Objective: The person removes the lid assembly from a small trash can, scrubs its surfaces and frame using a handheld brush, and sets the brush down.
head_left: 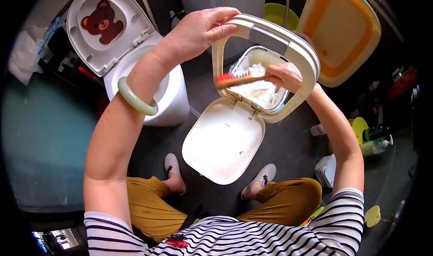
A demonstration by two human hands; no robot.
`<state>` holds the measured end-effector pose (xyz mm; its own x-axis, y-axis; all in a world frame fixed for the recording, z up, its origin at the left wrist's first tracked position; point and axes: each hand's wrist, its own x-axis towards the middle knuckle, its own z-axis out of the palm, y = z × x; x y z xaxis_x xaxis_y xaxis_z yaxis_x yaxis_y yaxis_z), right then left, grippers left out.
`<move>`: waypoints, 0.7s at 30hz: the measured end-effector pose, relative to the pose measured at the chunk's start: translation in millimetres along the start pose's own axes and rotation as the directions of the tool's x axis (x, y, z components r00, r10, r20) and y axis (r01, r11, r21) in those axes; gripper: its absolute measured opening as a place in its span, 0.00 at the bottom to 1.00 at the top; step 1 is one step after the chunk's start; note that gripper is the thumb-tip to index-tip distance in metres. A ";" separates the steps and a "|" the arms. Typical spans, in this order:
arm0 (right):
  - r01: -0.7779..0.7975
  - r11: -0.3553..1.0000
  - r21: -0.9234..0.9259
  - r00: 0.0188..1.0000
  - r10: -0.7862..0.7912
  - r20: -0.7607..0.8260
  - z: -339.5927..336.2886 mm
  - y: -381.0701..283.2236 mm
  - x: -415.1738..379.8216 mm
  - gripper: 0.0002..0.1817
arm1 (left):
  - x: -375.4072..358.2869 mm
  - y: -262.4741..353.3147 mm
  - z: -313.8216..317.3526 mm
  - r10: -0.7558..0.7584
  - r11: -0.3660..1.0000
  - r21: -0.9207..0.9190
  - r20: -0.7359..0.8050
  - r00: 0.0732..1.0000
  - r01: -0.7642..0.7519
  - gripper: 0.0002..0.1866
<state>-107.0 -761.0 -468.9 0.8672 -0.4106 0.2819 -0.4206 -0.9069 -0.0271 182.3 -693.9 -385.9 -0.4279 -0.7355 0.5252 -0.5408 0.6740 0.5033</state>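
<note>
My left hand [212, 27] is closed on the top rim of a white bin lid frame [306, 59], thumb near a grey latch panel [269, 40]. The frame is raised, and its white flap lid [224, 141] hangs down toward me from the hinges. Seen through the frame's opening, my right hand [285, 76] grips a wooden-handled brush [239, 81] with red and white bristles. The brush points left, its bristles facing up, close to the frame's inner left edge. Behind it stands the bin [282, 100], lined with a bag and holding crumpled white paper [261, 91].
On the left is a toilet [173, 100] with its bear-decorated lid [97, 23] up. A white and orange folding basin [338, 35] leans at the back right. Bottles [379, 145] and a white tub [324, 170] stand on the right. My feet [172, 166] are on the dark floor.
</note>
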 end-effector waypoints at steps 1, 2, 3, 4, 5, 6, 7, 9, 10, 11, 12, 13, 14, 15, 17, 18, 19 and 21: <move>0.008 0.999 -0.040 0.997 -0.011 -0.074 -8.2 1.0 2.6 0.07 | -1.1 -1.1 0.9 0.002 0.999 0.050 -0.010 1.000 -0.001 0.27; 0.008 0.997 -0.080 0.988 -0.020 -0.151 -13.3 4.6 5.5 0.06 | -2.3 -1.2 2.7 -0.001 0.999 0.046 -0.005 1.000 0.001 0.27; -0.139 0.948 0.285 0.931 0.223 -0.290 -11.0 15.2 -3.2 0.07 | -3.0 -0.5 3.8 -0.011 1.000 0.009 -0.020 1.000 0.011 0.27; -0.098 0.950 0.297 0.949 0.179 -0.259 -19.1 25.7 0.2 0.09 | -4.2 1.0 3.7 -0.022 0.999 -0.028 -0.035 0.999 0.021 0.26; -0.141 0.796 0.589 0.917 0.330 -0.226 -13.9 26.3 -1.3 0.09 | -3.9 3.2 4.7 -0.043 0.995 -0.086 -0.021 0.999 0.041 0.26; -0.133 0.857 0.498 0.941 0.267 -0.209 -11.6 19.0 1.1 0.07 | -2.4 2.4 4.8 -0.039 0.996 -0.083 -0.024 0.999 0.037 0.26; -0.112 0.908 0.403 0.961 0.202 -0.191 -9.4 11.5 3.5 0.06 | -1.2 0.5 5.8 -0.021 0.995 -0.098 -0.008 1.000 0.020 0.26; -0.001 0.990 -0.144 1.000 0.004 0.024 -1.4 -4.2 -0.3 0.08 | -1.1 0.1 7.0 0.020 0.995 -0.100 0.004 1.000 -0.020 0.25; -0.031 0.983 -0.182 0.998 0.039 0.040 4.2 -9.4 -3.6 0.11 | -1.7 0.4 5.6 0.019 0.995 -0.100 0.001 1.000 -0.019 0.25; -0.017 0.988 -0.155 0.998 0.026 0.056 1.1 -7.6 -4.2 0.09 | -1.5 0.3 4.3 0.010 0.998 -0.058 -0.002 1.000 -0.010 0.25; -0.002 0.992 -0.125 0.997 0.011 0.074 -8.3 -12.0 -1.8 0.06 | -2.4 -0.2 3.9 -0.003 1.000 -0.018 -0.005 1.000 0.003 0.25; 0.038 0.995 -0.097 0.999 -0.039 -0.005 -15.2 -10.5 1.0 0.06 | -3.2 0.5 4.1 -0.025 1.000 -0.014 -0.023 0.999 0.025 0.25; 0.078 0.994 -0.073 0.993 -0.084 -0.085 -22.1 -6.2 3.9 0.05 | -3.5 -0.7 6.7 -0.029 0.999 -0.021 -0.020 0.999 0.029 0.25; 0.000 0.995 0.100 0.983 0.018 -0.184 -29.4 -1.4 1.2 0.04 | -3.4 -1.3 8.9 -0.016 1.000 -0.010 -0.046 0.999 0.016 0.25; -0.046 0.989 0.139 0.957 0.083 -0.279 -32.0 0.8 0.1 0.03 | -0.9 -0.5 9.0 -0.001 1.000 -0.026 -0.047 0.999 0.000 0.26; 0.022 0.999 0.046 0.968 -0.009 -0.250 -30.8 -6.2 1.7 0.04 | 1.0 -1.3 9.2 0.007 1.000 -0.026 -0.051 0.999 -0.009 0.26; 0.095 0.995 -0.041 0.970 -0.102 -0.219 -29.6 -13.2 3.4 0.05 | 2.9 -3.2 10.5 0.017 0.999 -0.043 -0.041 0.999 -0.019 0.27; 0.002 0.988 -0.152 0.998 0.007 0.062 -21.2 -27.5 -4.9 0.07 | 5.0 -4.0 10.3 -0.021 0.999 -0.024 -0.005 1.000 0.021 0.26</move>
<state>-105.4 -732.0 -449.1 0.8788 -0.4223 0.2222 -0.4544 -0.8827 0.1195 174.9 -700.9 -392.3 -0.4128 -0.7492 0.5180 -0.5323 0.6599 0.5303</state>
